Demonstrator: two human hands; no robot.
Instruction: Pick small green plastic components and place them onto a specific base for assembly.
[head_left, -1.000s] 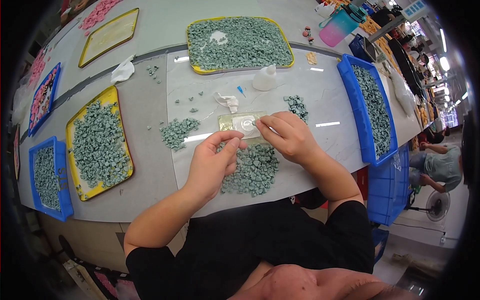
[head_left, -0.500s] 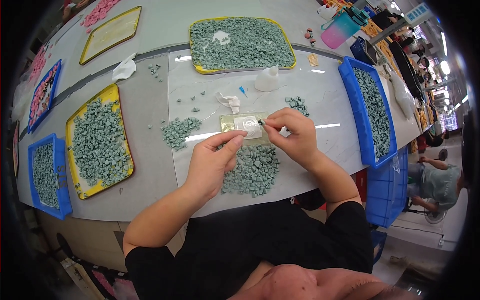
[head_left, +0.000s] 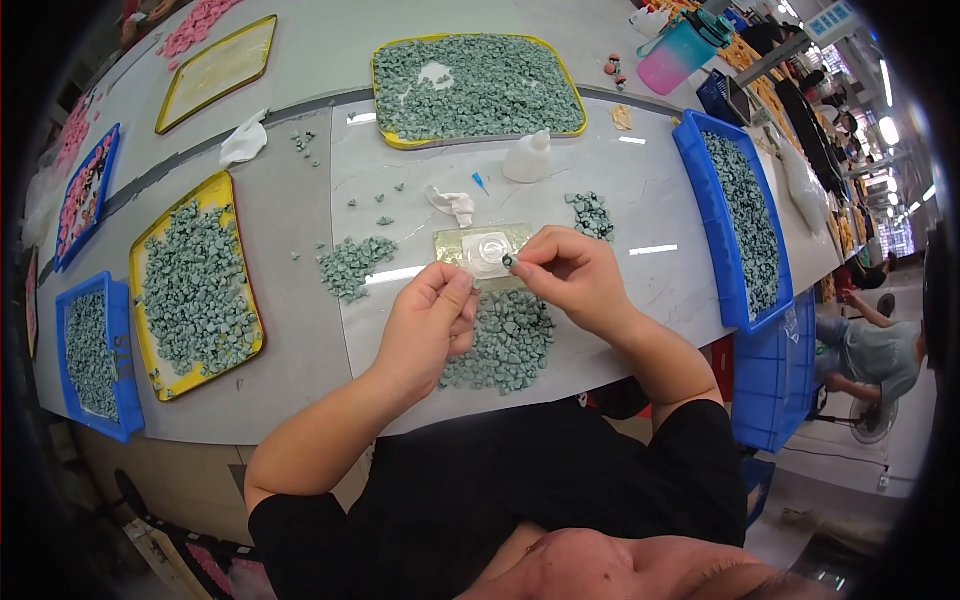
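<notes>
My right hand (head_left: pixel 578 282) pinches a small dark-green piece (head_left: pixel 509 261) between thumb and forefinger, at the right edge of a clear block (head_left: pixel 450 243). On that block lies a white patch with a round whitish smear (head_left: pixel 487 252). Just to the lower left, my left hand (head_left: pixel 428 318) is closed, thumb against forefinger; whatever sits in its fingertips is too small or hidden to name. Under and between the hands spreads a pile of grey-green pieces (head_left: pixel 505 340). Smaller heaps lie left (head_left: pixel 352 265) and right (head_left: pixel 590 214) of the block.
Behind the block are a crumpled tissue (head_left: pixel 455 205), a blue dispensing tip (head_left: pixel 480 183) and a white squeeze bottle (head_left: pixel 528 160). Yellow-rimmed trays of green pieces stand at the back (head_left: pixel 480 90) and left (head_left: pixel 195 290). Blue bins flank the table, right (head_left: pixel 712 225) and left (head_left: pixel 124 350).
My right hand has come slightly left and down with the small piece. The left hand's fingers have curled in more, the thumb tip drawing back from the block. The view has shifted a little.
</notes>
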